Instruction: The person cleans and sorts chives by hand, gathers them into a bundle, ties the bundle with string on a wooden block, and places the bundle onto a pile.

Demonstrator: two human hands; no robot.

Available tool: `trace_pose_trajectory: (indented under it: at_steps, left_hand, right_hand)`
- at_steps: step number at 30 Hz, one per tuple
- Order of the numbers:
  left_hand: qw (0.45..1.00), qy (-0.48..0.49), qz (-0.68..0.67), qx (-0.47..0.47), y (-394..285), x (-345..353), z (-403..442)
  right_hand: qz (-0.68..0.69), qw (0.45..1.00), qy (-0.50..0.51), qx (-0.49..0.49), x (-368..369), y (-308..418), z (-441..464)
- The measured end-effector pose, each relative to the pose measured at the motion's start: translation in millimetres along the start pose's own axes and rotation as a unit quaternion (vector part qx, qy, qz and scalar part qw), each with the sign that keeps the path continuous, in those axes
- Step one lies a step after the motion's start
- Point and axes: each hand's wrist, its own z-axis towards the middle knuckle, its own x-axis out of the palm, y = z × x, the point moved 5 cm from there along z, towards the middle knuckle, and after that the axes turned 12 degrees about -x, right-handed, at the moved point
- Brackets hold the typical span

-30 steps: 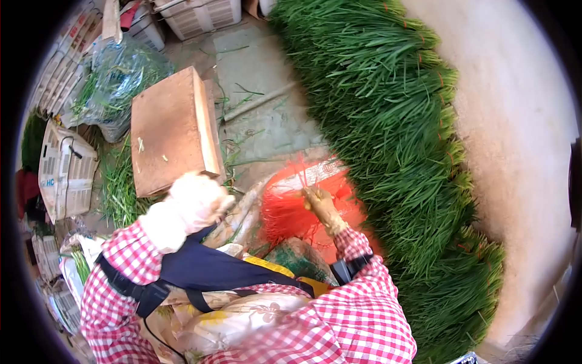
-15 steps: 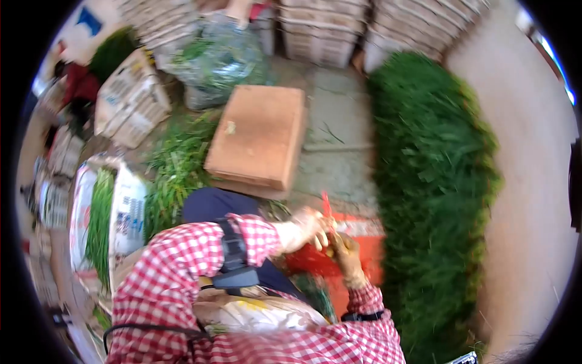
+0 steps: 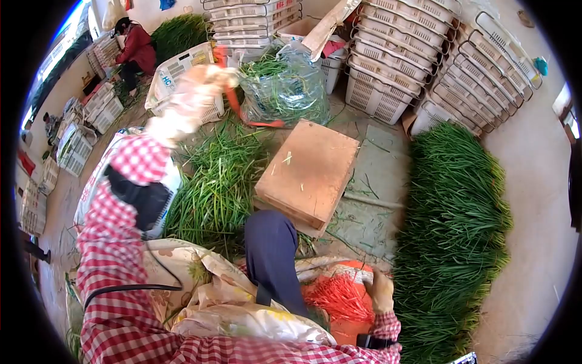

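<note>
My left hand (image 3: 209, 85), smeared by motion, is raised at the upper left with its fingers closed on a long red strip (image 3: 232, 100). The strip curves down in front of a clear plastic bag of green leaves (image 3: 285, 91). Low on the right, my right hand (image 3: 380, 292) is closed at the edge of an orange sack (image 3: 348, 332); what its fingers hold is hidden. Beside it, a bundle of red strips (image 3: 341, 297) lies on the sack. A wooden box (image 3: 309, 170) stands ahead of my knee.
Long green stalks (image 3: 454, 242) form a thick row along the right. Loose leaves (image 3: 215, 182) lie left of the box. Stacked white crates (image 3: 394, 54) stand at the back. A person in a dark red jacket (image 3: 138, 48) sits at the far left.
My hands were together near the orange sack with a red strip; now they are apart. My left hand has swung up and left with a strip; my right has moved slightly down and right.
</note>
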Motion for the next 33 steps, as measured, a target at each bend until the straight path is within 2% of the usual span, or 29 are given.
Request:
trace_pose_trajectory:
  at_steps: [1, 2, 3, 4, 5, 6, 7, 8, 9, 10, 11, 12, 13, 14, 15, 16, 17, 19, 20, 22, 23, 24, 25, 26, 27, 29, 31, 32, 33]
  left_hand:
    - [0.996, 0.025, -0.025, -0.082, 0, -24, -3]
    - [0.989, -0.001, 0.125, -0.077, 6, -44, -9]
    - [0.977, -0.022, 0.185, -0.100, 16, -55, -16]
    - [0.961, -0.040, 0.244, -0.125, 25, -67, -23]
    - [0.959, -0.052, 0.214, -0.178, 37, -74, -33]
    - [0.941, -0.066, 0.330, -0.032, 38, -78, -46]
    - [0.908, -0.065, 0.409, 0.059, 43, -80, -58]
    - [0.860, -0.078, 0.481, 0.152, 49, -83, -72]
    - [0.827, -0.078, 0.525, 0.186, 55, -87, -80]
    - [0.887, -0.060, 0.457, 0.012, 73, -101, -80]
    - [0.896, -0.075, 0.437, -0.017, 96, -111, -83]
    - [0.904, -0.091, 0.414, -0.045, 120, -121, -86]
    - [0.911, -0.108, 0.391, -0.072, 143, -131, -90]
    - [0.930, -0.120, 0.291, -0.189, 147, -135, -90]
    - [0.926, -0.129, 0.186, -0.301, 157, -138, -93]
    - [0.933, -0.115, 0.154, -0.303, 167, -141, -94]
    - [0.934, -0.103, 0.140, -0.313, 171, -141, -93]
    - [0.934, -0.080, 0.113, -0.330, 166, -138, -87]
    - [0.935, -0.071, 0.036, -0.347, 159, -127, -81]
    - [0.955, -0.050, 0.173, -0.235, 153, -109, -65]
    - [0.954, -0.035, 0.241, -0.177, 148, -96, -57]
    - [0.951, -0.031, 0.080, -0.297, 147, -79, -51]
    - [0.910, 0.074, 0.111, -0.393, 142, -63, -37]
    - [0.900, 0.111, -0.014, -0.421, 162, -41, -34]
    - [0.869, 0.142, -0.133, -0.455, 182, -20, -31]
    - [0.861, 0.195, -0.206, -0.421, 173, 42, -15]
    - [0.821, 0.258, -0.268, -0.433, 176, 118, -2]
    - [0.798, 0.268, -0.337, -0.422, 186, 158, 0]
    - [0.834, 0.312, -0.233, -0.390, 186, 195, 10]
  right_hand:
    - [0.063, 0.987, -0.124, -0.078, -31, 29, 23]
    - [0.160, 0.967, -0.170, -0.098, -58, 65, 52]
    - [0.334, 0.937, -0.095, -0.032, -75, 99, 81]
    - [0.404, 0.898, -0.133, -0.113, -70, 125, 112]
    - [0.467, 0.846, -0.169, -0.191, -59, 145, 142]
    - [0.357, 0.872, -0.229, -0.244, -60, 169, 166]
    - [0.241, 0.880, -0.285, -0.293, -57, 194, 186]
    - [0.287, 0.887, -0.267, -0.244, -39, 202, 211]
    - [0.331, 0.890, -0.248, -0.194, -21, 210, 232]
    - [0.260, 0.905, -0.265, -0.207, -11, 231, 241]
    - [0.186, 0.916, -0.278, -0.221, 0, 252, 249]
    - [0.525, 0.817, -0.051, -0.234, 43, 279, 272]
    - [0.714, 0.655, 0.089, -0.232, 32, 305, 271]
    - [0.836, 0.472, 0.231, -0.158, 19, 331, 266]
    - [0.855, 0.457, 0.195, -0.149, -10, 336, 273]
    - [0.872, 0.441, 0.159, -0.141, -39, 340, 280]
    - [0.840, 0.513, 0.045, -0.171, -34, 323, 305]
    - [0.815, 0.576, 0.025, -0.046, -12, 304, 329]
    - [0.798, 0.603, 0.015, 0.017, -3, 295, 337]
    - [0.745, 0.654, 0.102, -0.085, 14, 321, 329]
    - [0.688, 0.656, 0.194, -0.243, 29, 349, 302]
    - [0.691, 0.610, 0.275, -0.274, 24, 359, 279]
    - [0.710, 0.595, 0.275, -0.259, -2, 358, 266]
    - [0.727, 0.580, 0.274, -0.244, -28, 357, 253]
    - [0.757, 0.595, 0.195, -0.186, -56, 330, 255]
    - [0.642, 0.761, -0.035, -0.083, -54, 254, 271]
    - [0.633, 0.748, -0.201, -0.001, -52, 188, 265]
    - [0.639, 0.735, -0.227, 0.014, -55, 168, 257]
    - [0.646, 0.720, -0.251, 0.028, -56, 152, 248]
